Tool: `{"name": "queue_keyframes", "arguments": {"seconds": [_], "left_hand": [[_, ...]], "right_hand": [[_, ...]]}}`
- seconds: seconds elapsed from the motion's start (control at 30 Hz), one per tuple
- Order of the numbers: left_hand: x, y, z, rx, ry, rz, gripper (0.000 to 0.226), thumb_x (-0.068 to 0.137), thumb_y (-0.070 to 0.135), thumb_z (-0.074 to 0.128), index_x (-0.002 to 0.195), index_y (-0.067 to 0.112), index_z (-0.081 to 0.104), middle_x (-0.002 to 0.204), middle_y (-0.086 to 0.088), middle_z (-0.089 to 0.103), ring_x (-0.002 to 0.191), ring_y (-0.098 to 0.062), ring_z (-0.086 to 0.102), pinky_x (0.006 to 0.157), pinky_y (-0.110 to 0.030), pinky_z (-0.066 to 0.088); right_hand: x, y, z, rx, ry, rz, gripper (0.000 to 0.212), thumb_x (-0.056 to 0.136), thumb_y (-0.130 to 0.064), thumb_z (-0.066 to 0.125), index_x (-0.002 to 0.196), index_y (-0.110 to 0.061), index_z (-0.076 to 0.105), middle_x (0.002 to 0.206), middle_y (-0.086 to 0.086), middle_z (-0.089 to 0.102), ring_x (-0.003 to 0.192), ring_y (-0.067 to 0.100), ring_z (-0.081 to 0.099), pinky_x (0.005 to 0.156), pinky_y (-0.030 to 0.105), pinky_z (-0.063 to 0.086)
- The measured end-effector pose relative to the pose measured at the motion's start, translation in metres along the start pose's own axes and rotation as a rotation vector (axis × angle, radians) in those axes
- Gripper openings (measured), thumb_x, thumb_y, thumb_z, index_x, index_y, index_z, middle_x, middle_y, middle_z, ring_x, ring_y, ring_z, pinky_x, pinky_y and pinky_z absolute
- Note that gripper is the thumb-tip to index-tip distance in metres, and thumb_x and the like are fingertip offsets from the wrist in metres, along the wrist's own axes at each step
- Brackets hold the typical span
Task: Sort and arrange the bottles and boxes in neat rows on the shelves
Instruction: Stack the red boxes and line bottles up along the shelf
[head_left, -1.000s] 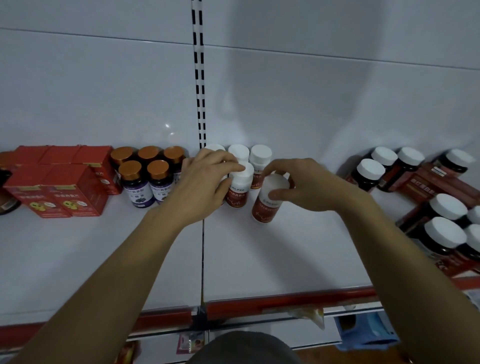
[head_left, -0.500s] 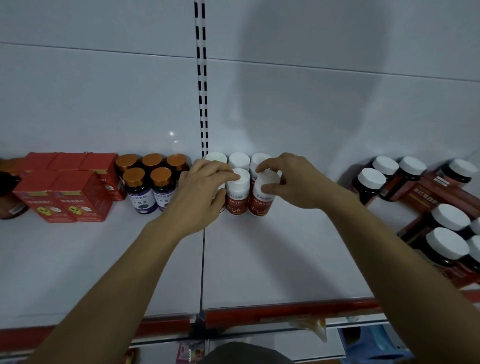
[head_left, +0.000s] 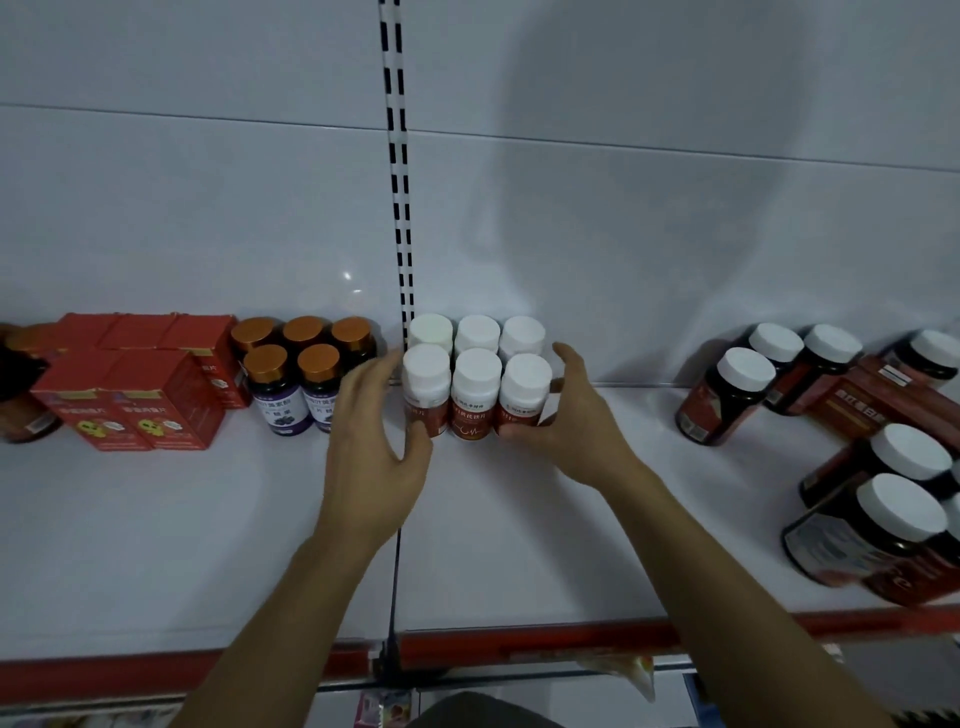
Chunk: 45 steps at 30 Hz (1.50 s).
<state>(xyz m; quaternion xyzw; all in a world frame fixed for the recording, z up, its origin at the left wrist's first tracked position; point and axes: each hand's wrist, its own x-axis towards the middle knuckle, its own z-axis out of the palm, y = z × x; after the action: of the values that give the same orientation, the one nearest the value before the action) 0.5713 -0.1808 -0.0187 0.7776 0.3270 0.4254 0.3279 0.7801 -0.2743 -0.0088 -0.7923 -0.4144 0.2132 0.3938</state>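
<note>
Squaring a bottle block on the shelf (head_left: 519, 545).
Left hand (head_left: 374, 457) fingers lay straight against the white-capped bottles (head_left: 475, 384); right hand (head_left: 571, 431) fingers curled round their right corner. The block stood mid-shelf in two neat rows; the jumbled dark jars (head_left: 898, 514) at right looked unsorted.

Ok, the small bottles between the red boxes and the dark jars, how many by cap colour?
White-capped bottles: 6
Orange-capped bottles: 5
Total: 11
</note>
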Motion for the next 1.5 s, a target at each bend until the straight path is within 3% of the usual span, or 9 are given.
{"name": "queue_keyframes", "arguments": {"seconds": [0.2,0.33,0.47,0.6,0.8,0.9,1.03,1.27,1.5], "left_hand": [[0.004,-0.021,0.024,0.083,-0.122,-0.225,0.095,0.085,0.028,0.069,0.161,0.029,0.011,0.162,-0.003,0.027,0.147,-0.027,0.036,0.113,-0.056,0.041],[0.017,-0.035,0.028,0.02,-0.147,-0.292,0.089,0.08,0.048,0.063,0.157,0.03,0.023,0.152,0.0,0.047,0.139,-0.023,0.048,0.108,-0.053,0.047],[0.015,-0.035,0.026,0.009,-0.155,-0.317,0.077,0.083,0.038,0.065,0.152,0.028,0.033,0.14,0.002,0.058,0.128,-0.018,0.057,0.104,-0.05,0.051],[0.005,-0.026,0.022,-0.004,-0.158,-0.356,0.067,0.09,0.024,0.067,0.15,0.023,0.037,0.127,-0.004,0.063,0.114,-0.018,0.063,0.097,-0.039,0.053],[-0.02,0.0,0.016,0.102,-0.05,-0.491,0.027,0.093,0.014,0.066,0.115,0.014,0.049,0.094,-0.007,0.058,0.084,-0.025,0.058,0.067,-0.034,0.044],[-0.03,0.018,0.029,0.148,-0.096,-0.403,0.009,0.092,0.01,0.064,0.091,0.015,0.058,0.08,-0.003,0.061,0.073,-0.017,0.057,0.063,-0.026,0.043],[-0.035,0.053,0.078,0.096,-0.258,-0.214,0.015,0.09,0.008,0.068,0.097,0.02,0.064,0.085,0.005,0.062,0.081,-0.006,0.059,0.068,-0.013,0.041],[-0.03,0.122,0.18,0.072,-0.475,-0.031,0.042,0.094,0.021,0.066,0.134,0.026,0.054,0.121,0.011,0.057,0.104,-0.001,0.054,0.085,-0.013,0.042],[-0.002,0.148,0.262,-0.127,-0.38,-0.239,0.1,0.081,0.03,0.085,0.158,0.027,0.021,0.148,0.01,0.042,0.129,-0.008,0.045,0.106,-0.032,0.039]], "right_hand": [[0.003,-0.002,0.018,0.078,-0.011,-0.043,0.085,0.08,-0.023,0.082,0.148,-0.031,0.032,0.12,-0.021,0.055,0.107,0.01,0.057,0.088,0.028,0.041],[0.008,-0.001,0.021,0.087,-0.004,-0.048,0.085,0.08,-0.018,0.08,0.149,-0.028,0.032,0.122,-0.018,0.056,0.109,0.012,0.057,0.088,0.027,0.04],[0.007,0.0,0.017,0.084,-0.033,-0.012,0.089,0.08,-0.021,0.082,0.151,-0.027,0.03,0.125,-0.018,0.054,0.112,0.011,0.056,0.091,0.029,0.042],[-0.002,0.002,-0.009,-0.059,-0.143,0.106,0.102,0.082,-0.038,0.081,0.159,-0.025,0.016,0.144,0.002,0.053,0.127,0.027,0.058,0.103,0.046,0.05],[-0.022,-0.002,-0.099,-0.544,0.014,-0.085,0.038,0.094,-0.035,0.067,0.129,-0.024,0.059,0.122,0.001,0.065,0.102,0.019,0.061,0.09,0.035,0.051],[-0.012,-0.002,-0.157,-0.641,0.118,-0.094,0.032,0.096,-0.031,0.064,0.127,-0.022,0.061,0.118,0.003,0.065,0.105,0.024,0.062,0.092,0.037,0.05],[-0.005,0.021,-0.228,-0.738,0.037,-0.048,0.035,0.097,-0.034,0.062,0.129,-0.022,0.06,0.118,0.007,0.065,0.108,0.028,0.06,0.088,0.034,0.044],[-0.027,0.087,-0.323,-0.835,-0.037,0.08,0.029,0.094,-0.038,0.061,0.12,-0.025,0.062,0.112,-0.003,0.066,0.106,0.026,0.06,0.094,0.041,0.049],[-0.04,0.118,-0.355,-0.597,-0.183,-0.015,0.031,0.093,-0.043,0.065,0.122,-0.031,0.063,0.109,-0.014,0.068,0.1,0.008,0.066,0.091,0.029,0.051]]}}
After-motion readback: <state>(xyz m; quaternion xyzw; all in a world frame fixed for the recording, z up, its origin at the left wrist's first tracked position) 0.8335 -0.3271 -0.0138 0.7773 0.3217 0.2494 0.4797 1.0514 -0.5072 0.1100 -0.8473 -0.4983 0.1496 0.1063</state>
